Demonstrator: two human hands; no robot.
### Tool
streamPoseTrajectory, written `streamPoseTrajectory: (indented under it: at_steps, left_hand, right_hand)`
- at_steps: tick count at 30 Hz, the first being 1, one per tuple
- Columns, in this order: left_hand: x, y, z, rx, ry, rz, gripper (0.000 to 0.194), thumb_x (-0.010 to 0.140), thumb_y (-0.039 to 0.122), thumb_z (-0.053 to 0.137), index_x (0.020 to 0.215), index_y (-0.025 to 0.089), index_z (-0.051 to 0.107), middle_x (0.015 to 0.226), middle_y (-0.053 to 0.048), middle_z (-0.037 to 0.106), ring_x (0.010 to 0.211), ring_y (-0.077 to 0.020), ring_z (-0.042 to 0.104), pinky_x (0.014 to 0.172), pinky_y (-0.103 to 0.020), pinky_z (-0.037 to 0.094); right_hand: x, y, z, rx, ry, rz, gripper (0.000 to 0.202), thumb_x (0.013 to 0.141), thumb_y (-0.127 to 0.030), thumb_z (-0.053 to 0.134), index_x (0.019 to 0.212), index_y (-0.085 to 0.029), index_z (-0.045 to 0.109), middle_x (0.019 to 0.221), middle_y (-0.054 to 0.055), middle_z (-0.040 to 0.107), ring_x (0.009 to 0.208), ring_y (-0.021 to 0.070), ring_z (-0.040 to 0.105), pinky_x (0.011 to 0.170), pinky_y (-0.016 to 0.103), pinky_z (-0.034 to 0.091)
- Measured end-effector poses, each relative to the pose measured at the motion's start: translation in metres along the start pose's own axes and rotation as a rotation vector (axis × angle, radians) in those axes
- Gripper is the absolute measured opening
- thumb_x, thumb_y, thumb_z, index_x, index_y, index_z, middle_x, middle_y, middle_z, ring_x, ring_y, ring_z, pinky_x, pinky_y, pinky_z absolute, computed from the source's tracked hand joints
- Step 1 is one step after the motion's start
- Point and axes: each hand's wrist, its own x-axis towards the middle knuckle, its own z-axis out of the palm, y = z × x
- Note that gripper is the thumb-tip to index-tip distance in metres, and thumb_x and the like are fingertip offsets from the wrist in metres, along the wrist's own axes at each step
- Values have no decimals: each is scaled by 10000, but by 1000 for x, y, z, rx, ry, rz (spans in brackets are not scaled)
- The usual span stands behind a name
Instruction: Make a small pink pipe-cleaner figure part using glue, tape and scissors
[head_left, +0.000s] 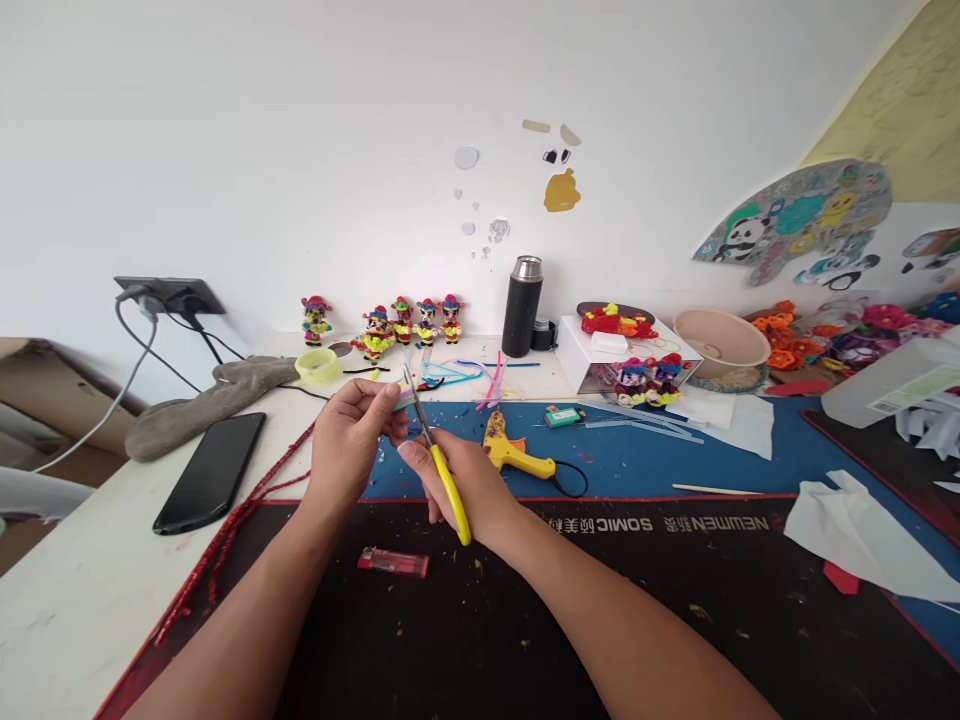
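Observation:
My right hand point(471, 480) grips a pair of scissors point(448, 490) with yellow handles, its metal blades pointing up and away. Just left of the blades, my left hand point(351, 425) pinches a small pale green and pinkish piece point(406, 398); its kind is too small to make out. The blades are at this piece, but whether they cut into it I cannot tell. Beneath my hands a red lighter point(394, 562) lies on the black mat. To the right of my right hand rests a yellow glue gun point(517, 452).
A black phone point(210, 470) and red fuzzy strands point(247, 510) lie at left. Behind stand several small figures point(403, 320), a tape roll point(316, 366) and a black thermos point(523, 310). A white box point(574, 355) and crumpled paper point(862, 525) are on the right.

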Motion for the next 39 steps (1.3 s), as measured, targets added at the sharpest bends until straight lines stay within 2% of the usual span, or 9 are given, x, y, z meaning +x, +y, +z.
streamPoseTrajectory:
  at_steps: [5, 9, 16, 20, 26, 31, 34, 39]
  left_hand:
    - [0, -1, 0, -16, -3, -14, 436, 781, 566, 905, 841, 199, 678, 624, -1, 686, 510, -167, 642, 493, -273, 528]
    - [0, -3, -1, -59, -53, -36, 492, 794, 623, 889, 912, 204, 661, 682, 5, 703, 554, -168, 661, 536, -276, 545]
    - [-1, 2, 0, -71, -161, -39, 467, 772, 541, 946, 971, 191, 709, 724, -1, 717, 641, -156, 669, 614, -254, 539]
    - [2, -1, -1, -169, -140, -108, 497, 719, 546, 980, 946, 191, 717, 735, -8, 724, 633, -154, 669, 597, -247, 538]
    - [7, -6, -3, -275, -93, -177, 555, 663, 621, 989, 869, 178, 725, 712, -23, 716, 587, -142, 645, 541, -233, 523]
    - [10, -7, -4, -399, -77, -181, 499, 610, 451, 1053, 892, 161, 759, 799, -20, 736, 645, -111, 651, 567, -191, 517]
    - [12, -8, -5, -437, -60, -196, 476, 583, 348, 1066, 918, 161, 784, 862, -15, 747, 721, -117, 689, 636, -192, 557]
    - [12, -9, -4, -437, -55, -229, 516, 560, 323, 1076, 981, 154, 832, 947, -51, 783, 791, -140, 722, 741, -226, 605]
  right_hand:
    - [2, 2, 0, -15, 22, 21, 582, 1016, -796, 528, 1023, -240, 700, 486, -54, 558, 372, 168, 585, 450, 272, 429]
    - [4, 5, -1, 1, 25, 60, 554, 1011, -778, 564, 951, -234, 649, 481, -66, 538, 365, 148, 569, 424, 241, 398]
    - [9, 11, -2, 17, 71, 62, 544, 1004, -758, 601, 844, -241, 559, 492, -69, 535, 333, 137, 548, 375, 234, 387]
    - [9, 13, -1, 45, 75, 33, 545, 999, -758, 611, 835, -241, 568, 499, -68, 522, 338, 133, 545, 369, 233, 395]
    - [10, 15, -1, 121, 59, 58, 565, 978, -806, 595, 938, -243, 621, 505, -67, 540, 339, 142, 556, 347, 230, 401]
    - [10, 11, -1, 165, 40, 85, 651, 944, -878, 545, 936, -232, 622, 497, -61, 548, 345, 140, 569, 335, 214, 394]
    - [9, 10, 0, 181, 28, 100, 682, 939, -890, 530, 990, -224, 662, 522, -57, 569, 351, 125, 563, 344, 205, 402]
    - [9, 15, 2, 222, 10, 115, 688, 940, -882, 543, 1045, -215, 679, 574, -45, 616, 366, 120, 574, 342, 198, 397]
